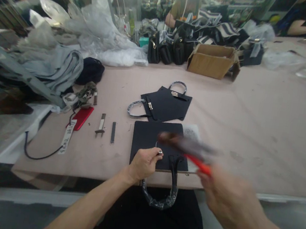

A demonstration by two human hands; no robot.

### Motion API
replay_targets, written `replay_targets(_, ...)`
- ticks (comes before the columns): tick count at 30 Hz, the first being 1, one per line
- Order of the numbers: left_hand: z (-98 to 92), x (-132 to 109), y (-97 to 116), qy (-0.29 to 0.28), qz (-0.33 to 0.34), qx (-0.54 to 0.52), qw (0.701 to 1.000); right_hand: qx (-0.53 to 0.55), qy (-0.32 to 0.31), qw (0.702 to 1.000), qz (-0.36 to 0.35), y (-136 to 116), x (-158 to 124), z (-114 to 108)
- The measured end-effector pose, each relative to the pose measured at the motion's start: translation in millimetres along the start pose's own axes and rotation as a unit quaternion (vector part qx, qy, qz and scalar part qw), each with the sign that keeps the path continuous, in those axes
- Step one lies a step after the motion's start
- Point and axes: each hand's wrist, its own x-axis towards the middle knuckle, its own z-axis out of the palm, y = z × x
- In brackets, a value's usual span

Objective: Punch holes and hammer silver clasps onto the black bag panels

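Note:
A flat black bag panel [150, 137] lies at the near table edge, its plastic-wrapped black handle [167, 196] hanging over the edge toward me. My left hand [144, 162] is closed, pinching a small silver metal fitting [160, 152] against the panel. My right hand [226, 197] is smeared by motion and grips a red-handled tool [198, 165], whose blurred head sweeps over the panel's right side. Two more black panels [168, 103] with wrapped handles and metal clasps lie just beyond.
Left of the panel lie a small metal tool [101, 124], a dark strip [113, 132], a red phone [82, 118] and a black cord [36, 153]. A cardboard box [213, 60] and black handbags [167, 50] stand at the back. Other people sit beyond.

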Motion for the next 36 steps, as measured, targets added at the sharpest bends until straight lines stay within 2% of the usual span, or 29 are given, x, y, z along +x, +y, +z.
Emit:
replay_targets(2,0.4,-1,0,-0.003,-0.002,-0.003,1.0,-0.026,-0.034,0.999,-0.01,4,-1,4)
replay_targets(4,0.4,-2,0,-0.003,-0.003,-0.005,1.0,-0.034,-0.054,0.998,0.019,10,0,5)
replay_targets(7,-0.9,0,2,-0.008,-0.008,-0.008,1.0,0.002,-0.079,0.989,0.123,28,5,8)
replay_targets(11,-3.3,2,6,-0.017,-0.019,-0.022,0.999,0.072,-0.129,0.958,0.245,67,8,33)
replay_targets(15,-5.1,3,7,-0.017,-0.024,-0.025,0.999,0.044,-0.113,0.935,0.332,108,10,59)
replay_targets(18,-7.0,2,7,-0.021,-0.035,-0.026,0.999,-0.014,-0.092,0.93,0.357,124,13,69)
replay_targets(20,-7.9,1,8,-0.029,-0.046,-0.03,0.998,-0.044,-0.046,0.947,0.316,121,16,75)
replay_targets(23,-7.1,1,10,-0.044,-0.064,-0.037,0.996,-0.037,0.04,0.985,0.164,94,20,91)
replay_targets(24,-6.3,2,11,-0.049,-0.072,-0.04,0.995,-0.017,0.049,0.992,0.115,81,21,99)
replay_targets(26,-5.5,6,12,-0.034,-0.114,-0.068,0.991,0.017,0.017,0.998,0.051,56,21,115)
replay_targets(28,-9.1,14,9,0.054,-0.192,-0.149,0.969,0.009,-0.015,0.999,0.027,38,19,128)
replay_targets(30,-20.7,24,1,0.191,-0.265,-0.244,0.913,-0.001,-0.026,0.999,0.024,31,17,135)
replay_targets(31,-29.6,28,-5,0.246,-0.287,-0.272,0.885,0.003,-0.028,0.999,0.023,31,16,136)
replay_targets(32,-40.2,30,-11,0.275,-0.302,-0.274,0.871,0.012,-0.028,0.999,0.022,32,15,136)
replay_targets(34,-63.3,30,-25,0.264,-0.327,-0.206,0.884,0.029,-0.025,0.999,0.02,37,15,134)
replay_targets(36,-83.7,24,-38,0.223,-0.358,-0.101,0.901,0.043,-0.016,0.999,0.019,41,15,133)
